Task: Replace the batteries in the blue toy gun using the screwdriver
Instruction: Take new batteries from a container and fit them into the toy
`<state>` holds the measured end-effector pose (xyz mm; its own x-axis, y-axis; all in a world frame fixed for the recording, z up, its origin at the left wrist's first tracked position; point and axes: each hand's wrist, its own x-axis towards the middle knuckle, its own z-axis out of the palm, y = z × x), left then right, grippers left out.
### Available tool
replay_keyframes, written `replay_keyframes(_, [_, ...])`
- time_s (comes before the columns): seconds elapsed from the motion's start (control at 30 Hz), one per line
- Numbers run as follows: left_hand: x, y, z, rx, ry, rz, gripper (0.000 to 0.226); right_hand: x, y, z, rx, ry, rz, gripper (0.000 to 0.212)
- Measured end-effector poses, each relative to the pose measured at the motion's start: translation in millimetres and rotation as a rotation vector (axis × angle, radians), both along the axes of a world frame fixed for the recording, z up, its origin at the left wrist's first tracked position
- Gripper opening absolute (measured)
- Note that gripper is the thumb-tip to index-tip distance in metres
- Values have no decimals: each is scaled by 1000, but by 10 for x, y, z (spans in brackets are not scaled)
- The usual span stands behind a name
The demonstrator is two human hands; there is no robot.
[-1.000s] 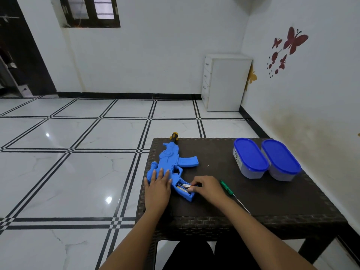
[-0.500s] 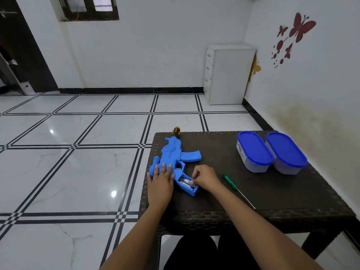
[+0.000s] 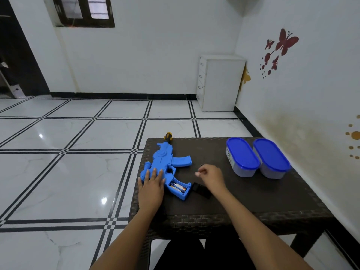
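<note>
My left hand (image 3: 151, 187) is lying flat on the rear of the blue toy gun (image 3: 165, 166), fingers straight and slightly spread, pressing it against the dark woven table (image 3: 253, 195). The gun is lying on its side near the table's left edge, with its yellow-and-black muzzle tip (image 3: 168, 136) pointing away from me and reaching just past the far edge. The grip is pointing toward me, and its battery bay is standing open, with the batteries (image 3: 178, 187) showing inside it side by side. A small black piece (image 3: 200, 190) is lying on the table just beside the open grip; whether it is the bay's cover I cannot tell.

My right hand (image 3: 211, 176) is hovering above the table to the right of the gun, fingers curled inward with thumb and fingertips drawn together; whether they are pinching anything I cannot tell. A tiny speck (image 3: 201, 165) is lying on the table just beyond this hand, too small to identify.

Two oval tubs with blue lids (image 3: 241, 155) (image 3: 271, 157) are standing side by side, touching, near the table's far right corner. A white drawer cabinet (image 3: 222, 82) is standing in the room's corner, beside a wall bearing red butterfly stickers (image 3: 286, 42).
</note>
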<state>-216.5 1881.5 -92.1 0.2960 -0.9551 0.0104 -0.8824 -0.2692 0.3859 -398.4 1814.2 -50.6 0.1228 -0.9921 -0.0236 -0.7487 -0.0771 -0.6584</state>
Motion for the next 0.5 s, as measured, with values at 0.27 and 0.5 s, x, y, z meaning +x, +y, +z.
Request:
replay_keyframes(0.27, [-22, 2, 10, 3, -7, 10, 48, -140, 175, -6, 162, 564, 302, 49])
replay_keyframes(0.5, [-72, 25, 18, 17, 0, 42, 48, -231, 175, 44, 201, 134, 133, 31])
